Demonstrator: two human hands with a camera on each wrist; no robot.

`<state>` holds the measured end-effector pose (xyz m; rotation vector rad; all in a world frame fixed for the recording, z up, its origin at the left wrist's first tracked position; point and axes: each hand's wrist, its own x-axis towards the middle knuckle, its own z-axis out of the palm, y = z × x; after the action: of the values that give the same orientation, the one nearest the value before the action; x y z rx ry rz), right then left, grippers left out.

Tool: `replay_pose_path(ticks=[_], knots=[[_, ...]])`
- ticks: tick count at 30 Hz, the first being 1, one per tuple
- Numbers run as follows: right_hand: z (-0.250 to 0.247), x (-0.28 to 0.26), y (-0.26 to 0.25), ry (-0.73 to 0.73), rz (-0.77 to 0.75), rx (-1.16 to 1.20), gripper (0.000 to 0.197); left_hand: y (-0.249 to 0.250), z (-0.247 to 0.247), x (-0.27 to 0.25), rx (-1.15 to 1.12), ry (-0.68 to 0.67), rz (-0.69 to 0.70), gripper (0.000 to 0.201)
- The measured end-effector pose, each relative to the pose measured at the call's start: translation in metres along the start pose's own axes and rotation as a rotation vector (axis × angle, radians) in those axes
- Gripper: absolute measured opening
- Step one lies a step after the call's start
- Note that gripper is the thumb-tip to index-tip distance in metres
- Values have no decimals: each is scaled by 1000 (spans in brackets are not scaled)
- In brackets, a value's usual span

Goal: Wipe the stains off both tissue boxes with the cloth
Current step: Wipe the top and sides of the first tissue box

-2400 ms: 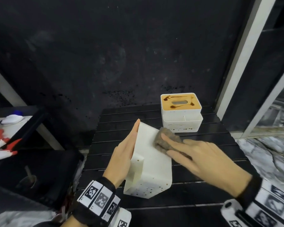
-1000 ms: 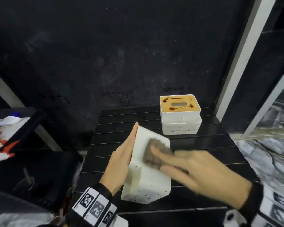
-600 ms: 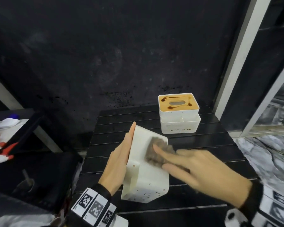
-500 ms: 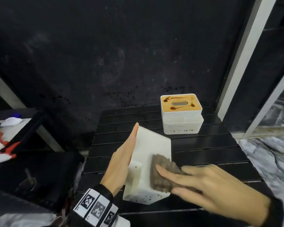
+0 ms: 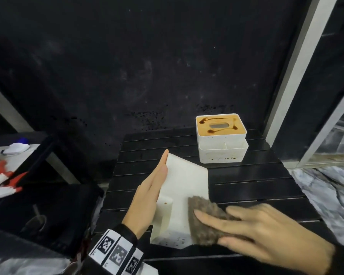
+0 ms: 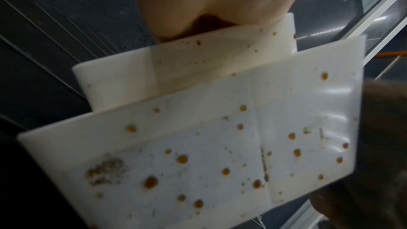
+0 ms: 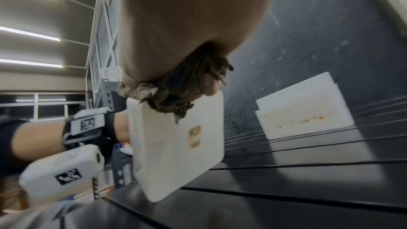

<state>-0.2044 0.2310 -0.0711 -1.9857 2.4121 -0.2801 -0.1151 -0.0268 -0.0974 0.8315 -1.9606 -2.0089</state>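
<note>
We saw a black band on the left wrist (image 5: 115, 253) that carried white blocks printed with black square code markers. The right wrist (image 5: 341, 261) wore a dark cuff. Both hands were bare, without gloves.

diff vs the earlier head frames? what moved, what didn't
The right hand slid the cloth down the upturned face of the near tissue box, from its far edge to the near right corner, fingers flat on it throughout. Unchanged: the left hand braces the box's left side, the box stays tipped, and the far tissue box sits unwiped, its top stained.
</note>
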Motion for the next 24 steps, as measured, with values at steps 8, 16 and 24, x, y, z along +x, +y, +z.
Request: replay_pose_path(ticks=[8, 16, 24], knots=[[-2, 10, 2, 32, 144, 62, 56, 5, -5, -8, 80, -103, 186, 46], [3, 5, 0, 98, 197, 74, 52, 7, -1, -13, 93, -114, 203, 45], [-8, 34, 9, 86, 188, 37, 49, 4, -3, -11, 84, -148, 172, 54]])
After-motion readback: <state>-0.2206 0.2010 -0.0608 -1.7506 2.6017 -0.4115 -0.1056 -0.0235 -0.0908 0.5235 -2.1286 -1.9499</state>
